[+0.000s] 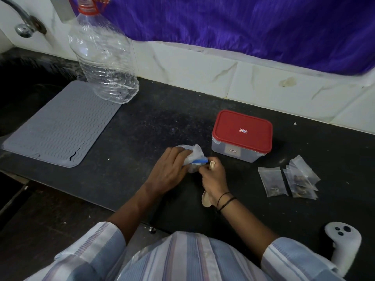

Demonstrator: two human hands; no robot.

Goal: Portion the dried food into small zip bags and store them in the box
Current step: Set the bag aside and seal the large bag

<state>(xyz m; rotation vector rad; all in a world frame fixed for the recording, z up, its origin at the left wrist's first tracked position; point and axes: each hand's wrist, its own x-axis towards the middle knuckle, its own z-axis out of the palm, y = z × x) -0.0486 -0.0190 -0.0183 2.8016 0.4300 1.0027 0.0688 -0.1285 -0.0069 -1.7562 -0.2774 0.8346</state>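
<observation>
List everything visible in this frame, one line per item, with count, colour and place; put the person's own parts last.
large zip bag: one, whitish with a blue strip, centre of counter, held by both hands
spoon: one, cream, in the right hand
box: one, clear with red lid shut, right of centre
small zip bags: several, clear, some with brown bits inside, right of the box's near side
bottle: one, clear, red cap ring, on the mat's far corner
mat: one, grey, left
counter: one, black
tap: one, metal, top left
curtain: one, purple, behind
controller: one, white, bottom right
left hand: on the bag
right hand: fingers at the blue strip
</observation>
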